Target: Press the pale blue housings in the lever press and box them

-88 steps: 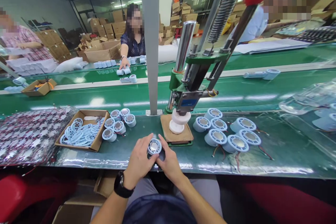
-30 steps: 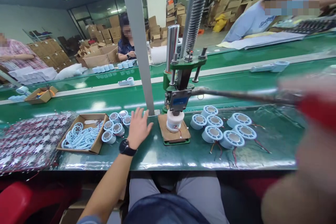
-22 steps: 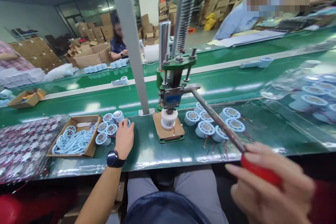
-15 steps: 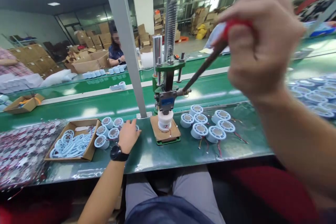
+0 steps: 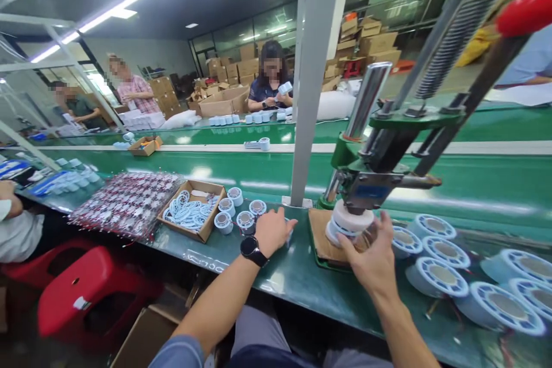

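Under the ram of a green hand press (image 5: 373,184) sits a light-blue round housing (image 5: 338,233) topped by a white ring-like piece (image 5: 351,217). My right hand (image 5: 373,256) is around this housing, thumb at its front and fingers at its right side. The press's red-handled lever (image 5: 524,8) stands raised with no hand on it. To the left, my left hand (image 5: 273,231) is bent down over another light-blue round housing (image 5: 290,234), mostly hidden beneath the fingers. Several similar housings (image 5: 245,221) with grey centres stand beside that hand.
Right of the press are several light-blue housings (image 5: 437,276) with wires. A cardboard box (image 5: 211,221) holds light-blue rings. Further left lies a pile of wired parts (image 5: 129,201). A grey post (image 5: 304,98) rises behind the bench. Across the green conveyor (image 5: 215,169) a person holds a housing.
My right hand has let go of the lever's red handle and come down to the housing under the press. The view has swung left. My left hand stays by the left-hand housings.
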The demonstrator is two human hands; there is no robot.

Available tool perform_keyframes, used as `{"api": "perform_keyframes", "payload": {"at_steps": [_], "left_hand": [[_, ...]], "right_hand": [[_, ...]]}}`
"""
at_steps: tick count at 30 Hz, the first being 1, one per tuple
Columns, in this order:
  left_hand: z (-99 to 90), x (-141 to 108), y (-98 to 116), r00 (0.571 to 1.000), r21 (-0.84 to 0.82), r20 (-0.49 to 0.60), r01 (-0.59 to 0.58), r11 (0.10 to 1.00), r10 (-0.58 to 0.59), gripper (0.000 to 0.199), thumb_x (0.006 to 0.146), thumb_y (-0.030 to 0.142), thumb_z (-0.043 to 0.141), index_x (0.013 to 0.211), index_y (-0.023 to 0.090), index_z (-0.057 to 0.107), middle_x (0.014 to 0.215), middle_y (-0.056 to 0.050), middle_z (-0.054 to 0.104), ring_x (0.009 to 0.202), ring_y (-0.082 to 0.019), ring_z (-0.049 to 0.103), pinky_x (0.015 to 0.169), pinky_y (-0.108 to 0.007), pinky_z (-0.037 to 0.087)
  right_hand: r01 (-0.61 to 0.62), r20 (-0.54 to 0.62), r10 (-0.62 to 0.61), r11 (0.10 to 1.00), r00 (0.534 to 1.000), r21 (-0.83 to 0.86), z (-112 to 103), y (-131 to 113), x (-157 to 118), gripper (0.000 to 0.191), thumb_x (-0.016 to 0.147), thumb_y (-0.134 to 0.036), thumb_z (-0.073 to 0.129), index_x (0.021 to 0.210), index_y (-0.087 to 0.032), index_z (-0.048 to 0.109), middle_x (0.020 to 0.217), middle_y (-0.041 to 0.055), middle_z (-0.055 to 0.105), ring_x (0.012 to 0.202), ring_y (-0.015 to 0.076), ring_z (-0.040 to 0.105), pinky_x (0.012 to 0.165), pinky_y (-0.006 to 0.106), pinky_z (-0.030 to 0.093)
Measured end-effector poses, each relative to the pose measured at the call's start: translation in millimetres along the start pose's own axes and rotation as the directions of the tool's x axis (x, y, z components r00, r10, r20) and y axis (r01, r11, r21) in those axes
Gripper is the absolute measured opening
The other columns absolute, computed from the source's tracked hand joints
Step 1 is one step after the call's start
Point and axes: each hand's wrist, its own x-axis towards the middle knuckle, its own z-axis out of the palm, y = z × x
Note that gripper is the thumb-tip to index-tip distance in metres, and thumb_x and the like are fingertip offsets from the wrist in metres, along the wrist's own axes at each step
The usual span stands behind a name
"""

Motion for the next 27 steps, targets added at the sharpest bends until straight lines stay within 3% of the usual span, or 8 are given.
{"api": "perform_keyframes", "payload": {"at_steps": [3, 6, 9, 14, 17, 20, 23, 27], "left_hand": [[-0.3, 2, -6, 0.997, -0.137, 0.061, -0.036, 0.990, 0.045, 0.050, 0.100, 0.050, 0.037, 0.123, 0.012, 0.059, 0.111, -0.020, 0.070, 0.107, -0.032, 0.067, 0.090, -0.041, 0.050], [-3.8, 1, -16, 0.989, -0.217, 0.094, -0.094, 0.972, 0.117, 0.048, 0.102, 0.044, 0.034, 0.132, 0.013, 0.056, 0.130, -0.016, 0.065, 0.123, -0.028, 0.060, 0.103, -0.038, 0.045], [-7.9, -5, -25, 0.976, -0.267, 0.112, -0.151, 0.952, 0.187, 0.051, 0.100, 0.044, 0.039, 0.141, 0.014, 0.049, 0.145, -0.012, 0.054, 0.135, -0.025, 0.050, 0.113, -0.036, 0.038], [-12.7, -21, -37, 0.940, -0.453, 0.176, -0.186, 0.872, 0.292, 0.057, 0.100, 0.047, 0.038, 0.149, 0.018, 0.042, 0.151, -0.010, 0.047, 0.137, -0.025, 0.048, 0.115, -0.040, 0.038], [-26.0, -24, -53, 0.955, -0.454, 0.033, -0.249, 0.855, 0.295, 0.051, 0.098, 0.039, 0.043, 0.145, 0.018, 0.048, 0.144, -0.011, 0.056, 0.130, -0.023, 0.055, 0.111, -0.039, 0.044], [-59.8, -17, -91, 0.978, -0.258, -0.181, -0.151, 0.954, 0.106, 0.038, 0.095, 0.025, 0.047, 0.130, 0.020, 0.061, 0.126, -0.009, 0.068, 0.116, -0.021, 0.065, 0.103, -0.036, 0.049], [-100.8, -4, -149, 0.950, -0.122, -0.297, 0.061, 0.991, -0.095, 0.021, 0.089, 0.016, 0.053, 0.101, 0.012, 0.069, 0.103, -0.015, 0.074, 0.103, -0.024, 0.069, 0.097, -0.040, 0.050], [-127.0, 5, -212, 0.939, -0.117, -0.304, 0.130, 0.985, -0.160, 0.028, 0.084, 0.031, 0.064, 0.062, 0.016, 0.056, 0.066, -0.007, 0.065, 0.085, -0.021, 0.071, 0.084, -0.032, 0.052]], "right_hand": [[-0.095, -0.040, 0.100, 0.989, 0.994, 0.113, 24, 16, -7, 0.100, 0.067, -0.055, 0.074, 0.149, -0.014, 0.034, 0.127, 0.0181, 0.057, 0.114, 0.0322, 0.061, 0.102, 0.052, 0.047], [0.044, -0.223, -0.001, 0.982, 0.975, 0.185, 31, 17, -4, 0.094, 0.068, -0.052, 0.077, 0.143, -0.009, 0.040, 0.128, 0.0189, 0.054, 0.117, 0.0303, 0.058, 0.105, 0.050, 0.045], [0.188, -0.314, -0.173, 0.982, 0.934, 0.018, 23, 14, -8, 0.081, 0.074, -0.051, 0.074, 0.137, -0.007, 0.049, 0.126, 0.0201, 0.054, 0.118, 0.0325, 0.056, 0.104, 0.051, 0.045], [0.419, -0.114, -0.505, 0.805, 0.856, -0.420, -27, 15, -28, 0.046, 0.089, -0.041, 0.062, 0.123, -0.011, 0.063, 0.116, 0.0188, 0.062, 0.113, 0.0366, 0.060, 0.097, 0.052, 0.049], [0.507, 0.038, -0.596, 0.646, 0.802, -0.571, -62, 30, -35, 0.044, 0.093, -0.038, 0.055, 0.134, -0.020, 0.058, 0.120, 0.0181, 0.062, 0.111, 0.0393, 0.062, 0.099, 0.058, 0.046], [0.557, 0.181, -0.598, 0.533, 0.781, -0.637, -89, 44, -36, 0.049, 0.096, -0.035, 0.046, 0.145, -0.031, 0.046, 0.129, 0.0165, 0.059, 0.119, 0.0401, 0.057, 0.108, 0.065, 0.035], [0.578, 0.299, -0.538, 0.481, 0.788, -0.659, -106, 38, -35, 0.046, 0.098, -0.033, 0.037, 0.144, -0.031, 0.047, 0.137, 0.0158, 0.054, 0.131, 0.0406, 0.047, 0.112, 0.068, 0.025], [0.568, 0.327, -0.484, 0.519, 0.811, -0.639, -86, 1, -40, 0.041, 0.098, -0.034, 0.041, 0.133, -0.021, 0.056, 0.144, 0.0191, 0.045, 0.135, 0.0423, 0.042, 0.109, 0.067, 0.030]]}}
